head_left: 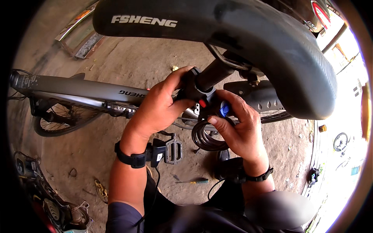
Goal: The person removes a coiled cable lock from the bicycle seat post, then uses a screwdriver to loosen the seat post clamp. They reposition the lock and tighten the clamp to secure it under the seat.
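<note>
A black plastic bracket point(191, 90) is around the bicycle's seat post point(215, 73), under the large black saddle point(217, 23). My left hand point(153, 106) is closed on the bracket's left side, thumb and fingers pressed against it. On the right, my right hand point(246, 126) grips the head of a cable lock point(224, 109), which has a blue end. The lock's dark coiled cable point(208, 141) hangs in loops below the bracket. A small red part point(202, 103) shows between my hands. My right fingertips are partly hidden behind the bracket and lock head.
The grey bicycle frame point(85, 87) runs left to the front wheel point(58, 120); a pedal point(173, 151) sticks out below. A screwdriver point(200, 181) lies on the dirt floor. Assorted parts point(50, 202) are piled at lower left. A dark vehicle point(299, 11) stands at the upper right.
</note>
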`<move>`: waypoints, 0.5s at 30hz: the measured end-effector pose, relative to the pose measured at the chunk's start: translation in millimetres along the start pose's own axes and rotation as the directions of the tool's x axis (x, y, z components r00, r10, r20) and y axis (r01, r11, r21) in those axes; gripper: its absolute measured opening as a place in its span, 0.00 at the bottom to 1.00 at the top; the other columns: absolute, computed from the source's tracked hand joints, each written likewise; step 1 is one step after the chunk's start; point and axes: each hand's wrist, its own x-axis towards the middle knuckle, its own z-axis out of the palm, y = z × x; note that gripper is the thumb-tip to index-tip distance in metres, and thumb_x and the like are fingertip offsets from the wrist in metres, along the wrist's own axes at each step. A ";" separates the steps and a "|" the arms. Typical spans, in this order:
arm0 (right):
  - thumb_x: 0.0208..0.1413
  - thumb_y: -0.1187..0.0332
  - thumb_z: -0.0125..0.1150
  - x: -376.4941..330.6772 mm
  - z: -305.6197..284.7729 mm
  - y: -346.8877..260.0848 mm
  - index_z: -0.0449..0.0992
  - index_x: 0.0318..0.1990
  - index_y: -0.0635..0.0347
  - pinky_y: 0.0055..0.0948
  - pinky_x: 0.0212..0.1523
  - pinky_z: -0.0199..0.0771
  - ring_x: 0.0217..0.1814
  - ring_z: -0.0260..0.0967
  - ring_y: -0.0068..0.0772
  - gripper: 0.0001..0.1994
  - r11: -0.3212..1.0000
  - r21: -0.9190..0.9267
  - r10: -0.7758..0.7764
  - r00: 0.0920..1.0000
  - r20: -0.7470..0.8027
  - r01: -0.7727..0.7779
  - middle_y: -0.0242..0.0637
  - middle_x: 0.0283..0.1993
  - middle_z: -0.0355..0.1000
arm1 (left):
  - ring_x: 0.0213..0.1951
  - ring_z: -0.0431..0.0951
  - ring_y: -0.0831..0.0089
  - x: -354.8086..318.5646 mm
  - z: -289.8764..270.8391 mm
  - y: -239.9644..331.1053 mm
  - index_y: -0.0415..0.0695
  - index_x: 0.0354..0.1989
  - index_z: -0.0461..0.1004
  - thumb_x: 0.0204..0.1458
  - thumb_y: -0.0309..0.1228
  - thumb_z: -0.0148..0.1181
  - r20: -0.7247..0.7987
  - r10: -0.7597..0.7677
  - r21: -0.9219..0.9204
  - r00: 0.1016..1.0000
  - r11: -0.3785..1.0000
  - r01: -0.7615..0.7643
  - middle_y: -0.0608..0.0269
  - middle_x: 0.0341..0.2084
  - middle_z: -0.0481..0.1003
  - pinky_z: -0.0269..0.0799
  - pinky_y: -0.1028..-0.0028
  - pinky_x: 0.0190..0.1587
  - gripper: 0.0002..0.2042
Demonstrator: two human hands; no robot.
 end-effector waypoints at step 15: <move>0.47 0.66 0.77 3.0 -2.4 8.4 0.75 0.55 0.65 0.37 0.43 0.76 0.41 0.78 0.46 0.27 0.980 -0.092 -0.177 0.984 -0.023 0.174 0.45 0.45 0.80 | 0.54 0.80 0.63 -5.6 20.0 -6.1 0.39 0.67 0.64 0.49 0.15 0.67 -0.150 0.044 -0.144 0.988 0.987 -0.066 0.51 0.51 0.79 0.74 0.67 0.59 0.34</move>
